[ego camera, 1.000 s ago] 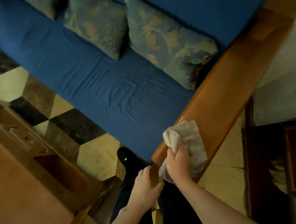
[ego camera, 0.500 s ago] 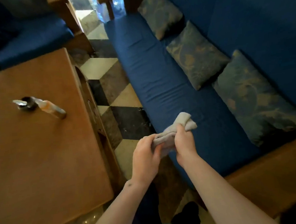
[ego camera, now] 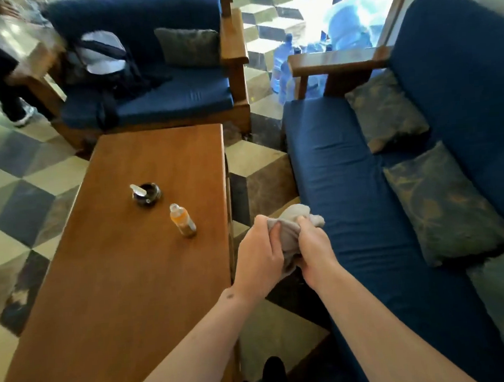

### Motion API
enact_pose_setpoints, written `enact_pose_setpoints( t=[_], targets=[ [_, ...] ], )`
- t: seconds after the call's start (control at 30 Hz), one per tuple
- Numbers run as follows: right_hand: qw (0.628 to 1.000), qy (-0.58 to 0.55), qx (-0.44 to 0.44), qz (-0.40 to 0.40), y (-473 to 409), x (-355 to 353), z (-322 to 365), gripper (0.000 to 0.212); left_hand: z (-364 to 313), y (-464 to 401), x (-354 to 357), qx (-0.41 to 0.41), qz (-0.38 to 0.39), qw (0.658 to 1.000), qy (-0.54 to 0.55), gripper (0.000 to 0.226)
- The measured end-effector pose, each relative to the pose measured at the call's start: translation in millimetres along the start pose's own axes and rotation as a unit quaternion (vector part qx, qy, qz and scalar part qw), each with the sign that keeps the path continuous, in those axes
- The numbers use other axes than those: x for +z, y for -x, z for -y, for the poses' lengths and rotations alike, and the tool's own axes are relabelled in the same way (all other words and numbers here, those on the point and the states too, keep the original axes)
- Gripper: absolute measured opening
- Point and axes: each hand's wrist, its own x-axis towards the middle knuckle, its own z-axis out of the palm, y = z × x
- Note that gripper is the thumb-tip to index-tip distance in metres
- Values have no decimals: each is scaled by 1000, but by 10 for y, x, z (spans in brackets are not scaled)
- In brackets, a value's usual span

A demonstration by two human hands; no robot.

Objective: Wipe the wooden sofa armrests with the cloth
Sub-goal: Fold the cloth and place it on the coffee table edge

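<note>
I see a grey cloth [ego camera: 292,232], a deep blue sofa [ego camera: 348,184] with brown wooden armrest [ego camera: 337,61], blue-grey cushions [ego camera: 442,204] with faded golden leaf pattern, a reddish-brown table [ego camera: 131,274], an orange-filled bottle [ego camera: 182,221], and floor [ego camera: 12,192] in cream, grey and dark cube pattern.

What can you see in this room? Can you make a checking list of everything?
Surface: wooden coffee table, bare apart from two small items.
Job's things: grey cloth bunched in both hands; far sofa armrest untouched.
Clutter: small bottle standing upright, dark ashtray beside it; backpack on the armchair.
Grippers: left hand and right hand both grip the cloth.
Cables: nothing seen.
Surroundings: blue sofa with cushions, checkered floor, water bottles by the door, another person's legs.
</note>
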Motion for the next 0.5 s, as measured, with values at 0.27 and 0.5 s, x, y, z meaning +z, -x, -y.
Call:
enact_pose_setpoints(
  t=[0.27,0.5],
  targets=[
    [999,10,21,23,-937,690,779,33,432,-1242,-246,-12,-26,1000,-7,39],
    [997,79,-12,0,-2215,1215,1801,42,851,-2555,-79,-40,15,999,9,21]
  ],
)
